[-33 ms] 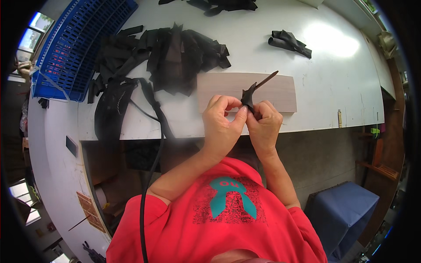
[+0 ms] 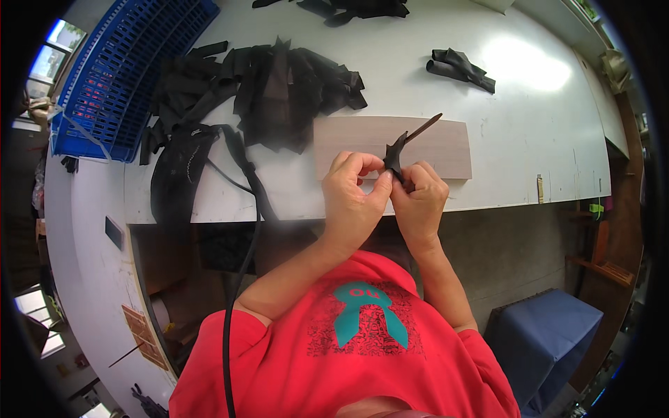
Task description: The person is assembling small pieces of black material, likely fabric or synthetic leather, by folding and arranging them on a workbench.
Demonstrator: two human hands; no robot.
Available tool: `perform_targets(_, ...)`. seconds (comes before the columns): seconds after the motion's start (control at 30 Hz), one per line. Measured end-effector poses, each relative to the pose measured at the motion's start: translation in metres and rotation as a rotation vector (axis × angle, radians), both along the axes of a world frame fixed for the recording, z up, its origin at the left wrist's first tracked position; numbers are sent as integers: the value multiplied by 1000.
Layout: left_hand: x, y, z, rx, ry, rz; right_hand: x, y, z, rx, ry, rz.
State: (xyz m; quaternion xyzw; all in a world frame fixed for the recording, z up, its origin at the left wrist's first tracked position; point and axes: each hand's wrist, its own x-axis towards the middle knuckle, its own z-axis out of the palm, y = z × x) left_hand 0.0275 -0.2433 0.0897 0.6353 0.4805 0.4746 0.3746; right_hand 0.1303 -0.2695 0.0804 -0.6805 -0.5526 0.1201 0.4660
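Both my hands meet over the near edge of the table, pinching one small black fabric piece (image 2: 394, 157) between thumbs and fingertips. My left hand (image 2: 355, 191) closes on its left side. On the right side, my right hand (image 2: 420, 198) has its fingers curled against the lower end of the fabric. A thin dark-brown stick (image 2: 424, 127) pokes out of the top of the piece, slanting up to the right; its lower end is hidden in the cloth. Beneath the piece and stick lies a flat, pale wood-grain board (image 2: 341, 136).
A pile of black fabric pieces (image 2: 279, 97) covers the table's left side, beside a blue plastic crate (image 2: 97, 118). A black pouch (image 2: 180, 167) with a strap lies nearer. Rolled black pieces (image 2: 460, 68) sit far right. A black cord (image 2: 237, 299) hangs across my left side.
The black fabric piece has shifted very slightly between my fingertips, and my right hand has moved a touch to the left. The rest looks the same.
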Motion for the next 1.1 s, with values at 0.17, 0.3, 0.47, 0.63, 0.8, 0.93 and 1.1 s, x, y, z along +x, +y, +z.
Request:
perform_targets(0.17, -3, 6, -3, -130, -29, -27, 6, -6, 4, -76, -62, 117)
perform_targets(0.3, -18, 17, 1, -337, -31, -267, 14, -13, 5, -50, 403, 209)
perform_targets(0.47, -19, 15, 6, -435, -112, -431, 10, -9, 7, -40, 431, 185)
perform_targets(0.63, -11, 8, -1, -288, -26, -297, 11, -8, 0, -57, 360, 169)
perform_targets(0.8, 1, 2, -27, 242, 250, 37, -2, -2, -9, 62, -101, 135)
perform_targets(0.93, 0, 3, -28, -116, -168, 16, -2, 0, -21, 13, -294, 87)
perform_targets(1.1, -26, 23, -18, -788, -848, -297, 6, 3, -18, -221, 625, 163)
